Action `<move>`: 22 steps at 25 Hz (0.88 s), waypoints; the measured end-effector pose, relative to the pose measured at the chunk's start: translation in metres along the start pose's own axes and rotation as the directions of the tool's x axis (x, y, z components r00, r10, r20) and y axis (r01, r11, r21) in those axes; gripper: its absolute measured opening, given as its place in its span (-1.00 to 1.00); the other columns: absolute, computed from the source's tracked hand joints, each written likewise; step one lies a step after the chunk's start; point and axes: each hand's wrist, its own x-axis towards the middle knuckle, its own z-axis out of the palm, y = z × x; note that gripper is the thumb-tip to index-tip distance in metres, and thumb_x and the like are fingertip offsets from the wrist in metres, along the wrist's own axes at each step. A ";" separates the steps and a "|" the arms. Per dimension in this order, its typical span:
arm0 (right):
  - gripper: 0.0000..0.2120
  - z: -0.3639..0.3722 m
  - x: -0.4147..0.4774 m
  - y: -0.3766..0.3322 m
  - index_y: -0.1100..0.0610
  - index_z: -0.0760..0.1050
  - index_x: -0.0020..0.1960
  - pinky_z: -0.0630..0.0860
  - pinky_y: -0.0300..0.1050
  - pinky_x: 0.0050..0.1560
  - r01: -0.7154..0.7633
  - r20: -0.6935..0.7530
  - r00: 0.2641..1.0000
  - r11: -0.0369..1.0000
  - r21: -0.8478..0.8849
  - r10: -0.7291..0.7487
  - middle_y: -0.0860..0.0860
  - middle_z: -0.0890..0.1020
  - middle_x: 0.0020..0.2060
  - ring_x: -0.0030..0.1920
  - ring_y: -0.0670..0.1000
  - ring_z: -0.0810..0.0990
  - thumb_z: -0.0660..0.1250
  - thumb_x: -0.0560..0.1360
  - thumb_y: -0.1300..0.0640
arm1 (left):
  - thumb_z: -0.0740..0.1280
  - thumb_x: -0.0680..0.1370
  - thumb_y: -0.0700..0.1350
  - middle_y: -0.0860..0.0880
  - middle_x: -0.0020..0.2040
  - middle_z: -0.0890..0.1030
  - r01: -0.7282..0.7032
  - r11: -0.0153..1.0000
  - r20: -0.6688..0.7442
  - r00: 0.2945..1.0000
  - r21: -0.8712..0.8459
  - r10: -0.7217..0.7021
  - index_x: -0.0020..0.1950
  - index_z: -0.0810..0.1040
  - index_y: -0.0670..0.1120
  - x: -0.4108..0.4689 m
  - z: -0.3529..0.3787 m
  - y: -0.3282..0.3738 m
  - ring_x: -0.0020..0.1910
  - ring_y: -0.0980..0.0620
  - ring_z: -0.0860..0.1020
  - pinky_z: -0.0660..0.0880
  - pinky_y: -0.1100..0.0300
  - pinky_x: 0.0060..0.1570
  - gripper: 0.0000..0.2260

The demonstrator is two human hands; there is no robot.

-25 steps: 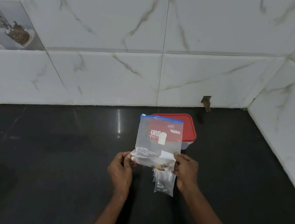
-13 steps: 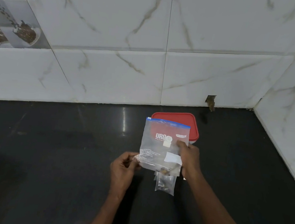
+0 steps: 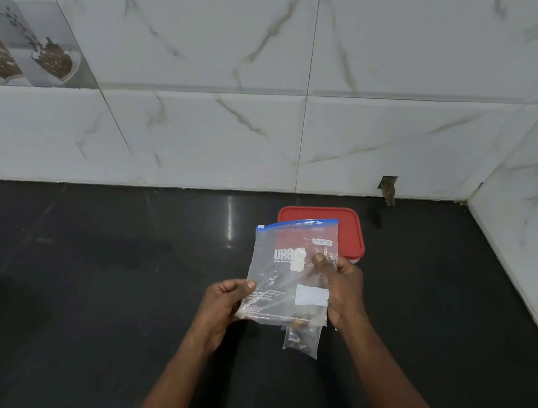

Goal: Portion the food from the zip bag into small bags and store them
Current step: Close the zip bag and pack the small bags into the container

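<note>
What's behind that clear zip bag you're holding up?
A red-lidded rectangular plastic container stands behind the clear blue-topped zip bag, its near part covered. Its contents cannot be seen.

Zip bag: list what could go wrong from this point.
1. The left hand and right hand only pinch the thin plastic of the zip bag; it may slip onto the counter.
2. The small bag dangles below it, its hold hidden; it could drop.
3. Whether the blue zip strip is sealed is unclear; tipping might spill the food at the bottom.
</note>
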 end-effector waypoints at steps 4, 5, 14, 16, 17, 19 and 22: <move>-0.87 -0.011 -0.011 0.002 0.14 0.63 0.05 0.58 -0.04 -0.22 -0.091 0.110 0.987 0.973 -0.210 0.116 0.08 0.72 -0.14 -0.26 0.01 0.68 0.38 0.55 0.12 | 0.46 0.52 -0.21 -0.28 -0.11 0.69 -0.122 0.992 -0.157 0.981 -0.043 0.114 0.00 0.60 -0.38 0.006 0.007 -0.002 -0.23 -0.13 0.65 0.62 0.06 -0.25 -0.78; -0.88 -0.017 -0.014 0.004 0.18 0.62 0.04 0.56 -0.06 -0.27 -0.092 0.104 0.987 0.968 -0.232 0.119 0.11 0.72 -0.16 -0.29 0.03 0.66 0.38 0.54 0.19 | 0.47 0.52 -0.21 -0.29 -0.14 0.67 -0.163 0.986 -0.190 0.969 -0.018 0.157 -0.04 0.59 -0.40 0.009 0.007 -0.006 -0.22 -0.14 0.62 0.60 0.05 -0.22 -0.77; -0.80 -0.032 -0.030 0.017 0.29 0.57 0.14 0.63 0.15 0.04 -0.167 0.049 0.984 0.981 -0.096 0.172 0.21 0.71 -0.01 -0.02 0.21 0.70 0.38 0.53 0.28 | 0.52 0.47 -0.20 -0.20 0.00 0.73 0.063 0.998 -0.056 0.996 0.015 -0.062 0.20 0.58 -0.31 0.007 0.007 -0.003 -0.15 -0.10 0.72 0.66 0.07 -0.29 -0.64; -0.70 -0.035 -0.037 0.015 0.26 0.49 0.23 0.66 0.09 -0.03 -0.210 0.086 0.972 0.971 -0.117 0.220 0.24 0.68 0.01 -0.06 0.22 0.70 0.40 0.51 0.28 | 0.46 0.49 -0.32 -0.22 0.03 0.72 -0.011 1.000 -0.136 0.991 -0.018 0.008 0.24 0.54 -0.27 0.003 0.008 -0.001 -0.17 -0.14 0.72 0.66 0.06 -0.31 -0.67; -0.64 -0.036 -0.041 0.015 0.18 0.44 0.27 0.66 0.10 -0.04 -0.198 0.104 0.972 0.974 -0.111 0.209 0.24 0.68 0.02 -0.05 0.23 0.70 0.41 0.50 0.28 | 0.45 0.51 -0.30 -0.21 0.07 0.71 -0.044 0.998 -0.143 0.989 -0.039 0.038 0.28 0.51 -0.21 -0.001 0.010 0.001 -0.12 -0.16 0.72 0.67 0.02 -0.25 -0.65; -0.49 -0.038 -0.047 0.015 0.01 0.37 0.34 0.65 0.12 0.02 -0.105 0.177 0.977 0.989 -0.108 0.123 0.19 0.69 0.04 0.02 0.21 0.70 0.44 0.47 0.30 | 0.42 0.55 -0.22 -0.11 0.12 0.72 -0.071 0.992 -0.065 0.996 -0.109 0.064 0.41 0.43 -0.04 -0.008 0.012 0.004 0.04 -0.16 0.71 0.67 -0.05 -0.09 -0.55; -0.50 -0.037 -0.049 0.026 0.10 0.44 0.35 0.65 0.01 0.03 0.039 0.171 0.985 0.990 -0.134 -0.016 0.17 0.71 0.01 0.02 0.16 0.70 0.36 0.48 0.44 | 0.53 0.44 -0.23 -0.07 0.27 0.65 -0.142 0.973 0.171 0.970 -0.184 0.174 0.52 0.27 0.19 -0.015 -0.001 0.001 0.25 -0.13 0.63 0.64 -0.04 0.09 -0.23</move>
